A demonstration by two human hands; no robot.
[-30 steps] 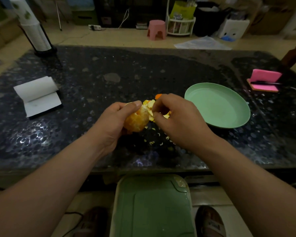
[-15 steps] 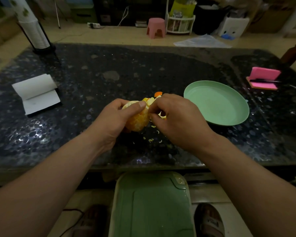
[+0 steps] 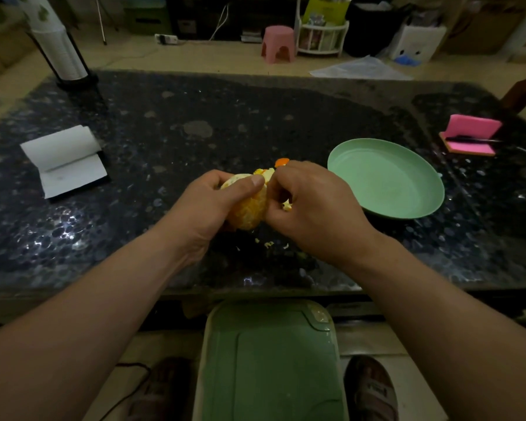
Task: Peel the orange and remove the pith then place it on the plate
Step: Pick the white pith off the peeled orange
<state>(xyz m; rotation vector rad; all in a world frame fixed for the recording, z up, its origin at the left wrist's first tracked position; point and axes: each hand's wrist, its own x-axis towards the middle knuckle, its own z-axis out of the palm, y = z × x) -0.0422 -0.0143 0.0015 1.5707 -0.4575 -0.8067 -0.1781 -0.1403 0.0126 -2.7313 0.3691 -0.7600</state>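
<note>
Gripping orange (image 3: 248,208) over speckled counter (image 3: 195,117): your left hand (image 3: 207,205) curls round it, your right hand (image 3: 313,208) pinches peel (image 3: 264,173) at top. Green plate (image 3: 386,177) just right of hands. Pink stool (image 3: 278,44) on floor (image 3: 195,59) beyond.

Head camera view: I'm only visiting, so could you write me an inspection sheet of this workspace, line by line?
Surface: dark speckled stone table, glossy, with small peel scraps near the front edge.
Job's things: orange, partly peeled, held over the table; green plate to its right, orange not on it yet.
Clutter: open white notepad at left; pink sticky-note pad with a pen at right; white roll on a black stand at the far left corner.
Hands: left hand grips the orange; right hand pinches peel at its top.
Cables: power strip on the far floor; dark cable on the near floor at left.
Surroundings: green bin below the table edge, pink stool, white rack.
</note>
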